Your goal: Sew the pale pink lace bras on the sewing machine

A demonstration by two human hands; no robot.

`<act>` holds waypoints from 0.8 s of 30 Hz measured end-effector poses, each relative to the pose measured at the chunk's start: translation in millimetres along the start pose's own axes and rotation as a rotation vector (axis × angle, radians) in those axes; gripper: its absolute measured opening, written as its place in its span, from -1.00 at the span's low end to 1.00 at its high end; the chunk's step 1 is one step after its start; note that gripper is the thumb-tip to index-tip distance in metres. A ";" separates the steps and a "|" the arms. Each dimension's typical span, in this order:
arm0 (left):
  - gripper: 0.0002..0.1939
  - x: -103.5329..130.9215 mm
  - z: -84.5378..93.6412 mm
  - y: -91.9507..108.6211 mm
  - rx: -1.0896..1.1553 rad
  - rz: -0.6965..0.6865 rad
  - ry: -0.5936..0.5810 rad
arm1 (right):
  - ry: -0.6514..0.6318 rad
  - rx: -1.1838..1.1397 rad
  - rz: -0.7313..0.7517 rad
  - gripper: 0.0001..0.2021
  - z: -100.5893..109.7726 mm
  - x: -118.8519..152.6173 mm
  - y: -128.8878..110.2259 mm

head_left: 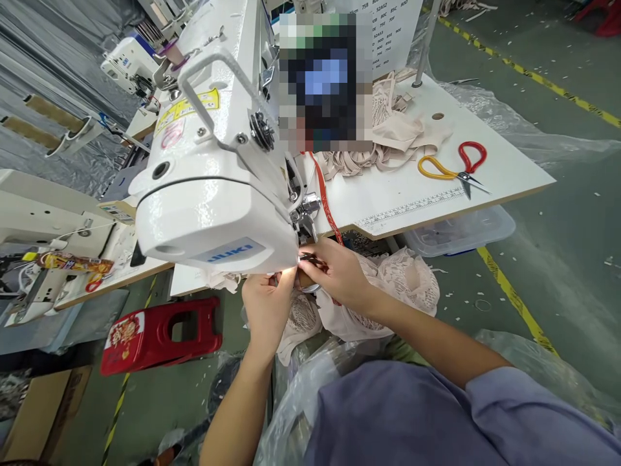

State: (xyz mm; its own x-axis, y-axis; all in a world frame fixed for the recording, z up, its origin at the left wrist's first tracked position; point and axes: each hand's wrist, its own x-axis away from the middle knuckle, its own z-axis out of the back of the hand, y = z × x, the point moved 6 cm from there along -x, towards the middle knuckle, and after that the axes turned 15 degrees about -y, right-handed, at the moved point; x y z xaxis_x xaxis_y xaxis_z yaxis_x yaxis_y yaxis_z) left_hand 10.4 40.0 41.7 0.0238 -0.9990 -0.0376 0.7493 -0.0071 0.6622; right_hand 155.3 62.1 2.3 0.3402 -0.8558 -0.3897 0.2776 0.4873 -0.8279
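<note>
Fabric (418, 279): beige, lacy, softly rounded.
Right fingers (324, 251): we pinch a small dark object (313, 259).
Left fingers (287, 281): curled; we cannot tell their grasp.
Machine (208, 223): smooth, white.

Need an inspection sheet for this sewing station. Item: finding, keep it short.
Surface: white table, ruler scale printed near its edge.
Job's things: sewing machine; pale lace fabric below table level by the hands; red strip running to the table edge.
Clutter: scissors with one yellow and one red handle; pale fabric pile.
Hands: right hand pinches a small dark item, identity unclear; left hand beside it, fingertips partly hidden, contents unclear.
Cables: nothing seen clearly enough to call one.
Surroundings: red stool; floor with pale scraps and yellow-black tape.
</note>
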 end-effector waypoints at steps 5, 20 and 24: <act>-0.67 -0.8 0.3 2.0 -0.040 -0.063 0.041 | 0.092 0.257 0.218 -0.80 1.2 -0.4 -6.5; -0.87 43.8 -23.8 25.4 -0.509 -1.071 -0.083 | -0.776 -0.591 -0.302 -0.80 30.8 89.4 12.7; -0.99 30.5 -12.3 23.6 -0.443 -0.973 0.026 | -0.328 -0.617 -0.592 -0.65 68.8 102.2 58.2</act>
State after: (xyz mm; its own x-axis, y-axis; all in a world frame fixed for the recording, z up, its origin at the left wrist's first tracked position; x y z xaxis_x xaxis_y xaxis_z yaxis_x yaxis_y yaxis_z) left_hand 37.0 10.0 46.9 -0.7037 -0.5712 -0.4226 0.6272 -0.7788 0.0081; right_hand 268.0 15.0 -58.0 0.5596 -0.7983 0.2227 -0.0098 -0.2750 -0.9614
